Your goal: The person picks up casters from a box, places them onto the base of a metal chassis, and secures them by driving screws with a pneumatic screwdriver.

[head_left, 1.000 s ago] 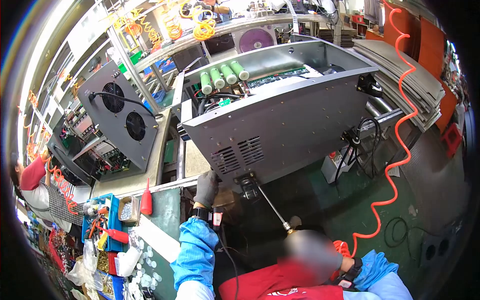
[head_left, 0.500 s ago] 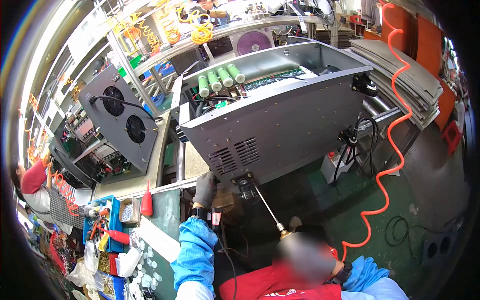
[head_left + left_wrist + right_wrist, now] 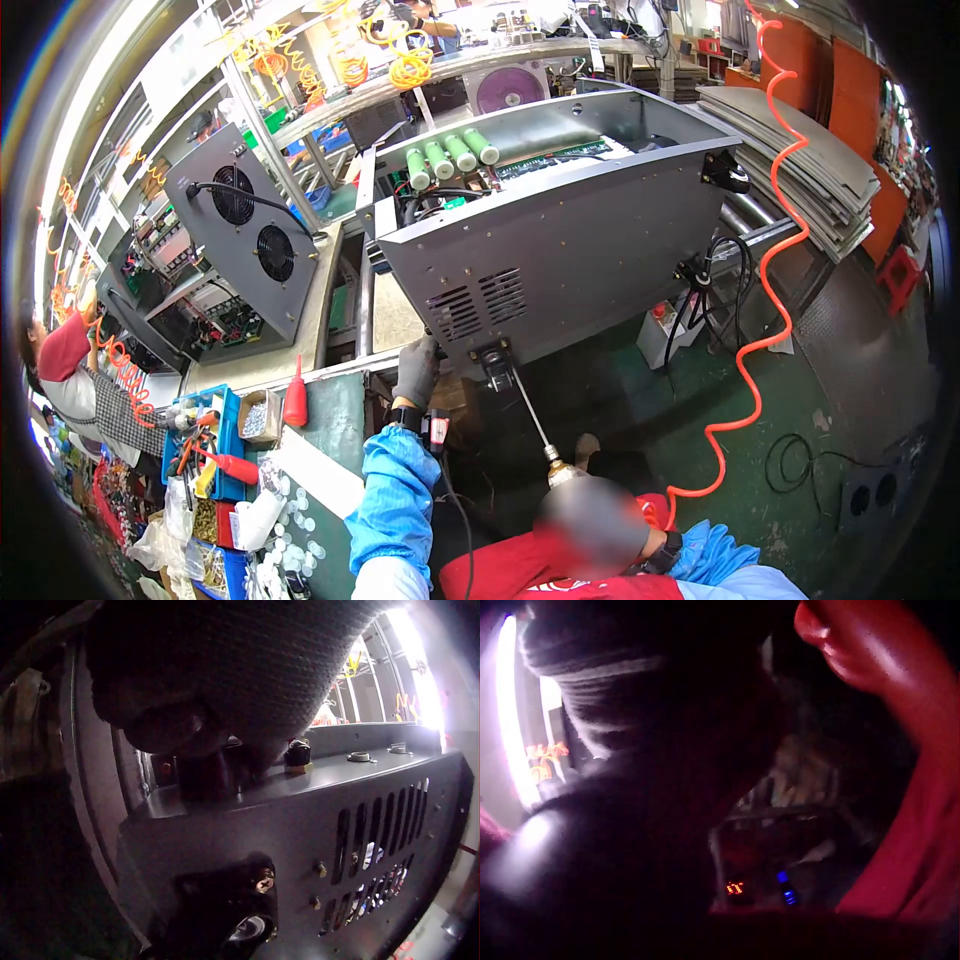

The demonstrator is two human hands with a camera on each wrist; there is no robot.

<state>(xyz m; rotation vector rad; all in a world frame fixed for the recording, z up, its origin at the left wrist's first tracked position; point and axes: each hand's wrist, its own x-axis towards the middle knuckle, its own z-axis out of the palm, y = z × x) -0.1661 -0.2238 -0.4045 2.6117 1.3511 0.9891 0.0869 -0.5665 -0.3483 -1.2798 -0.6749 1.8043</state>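
A grey metal case (image 3: pixel 570 260) lies with its open top up, green cylinders (image 3: pixel 441 160) inside. My gloved left hand (image 3: pixel 416 371) grips the case's lower left corner; in the left wrist view the left hand (image 3: pixel 225 675) has fingers curled at its end panel, the grasped part mostly hidden. Blurred in the head view, my right hand (image 3: pixel 597 527) holds a driver (image 3: pixel 563 472), whose long shaft reaches a black caster (image 3: pixel 493 368) on the case's side. In the left wrist view the caster (image 3: pixel 247 922) sits beside a screw (image 3: pixel 265 885). The right wrist view is mostly dark.
An orange coiled hose (image 3: pixel 757 375) hangs at the right. To the left stand a second grey unit (image 3: pixel 250 220), a blue tool bin (image 3: pixel 229 440) and a red bottle (image 3: pixel 295 400). Flat sheets (image 3: pixel 800 160) are stacked at the back right. A person (image 3: pixel 80 390) is at far left.
My right hand and the driver's rear have shifted left and down, with the shaft still at the caster. The hose has swung left. My left hand stays at the case's corner.
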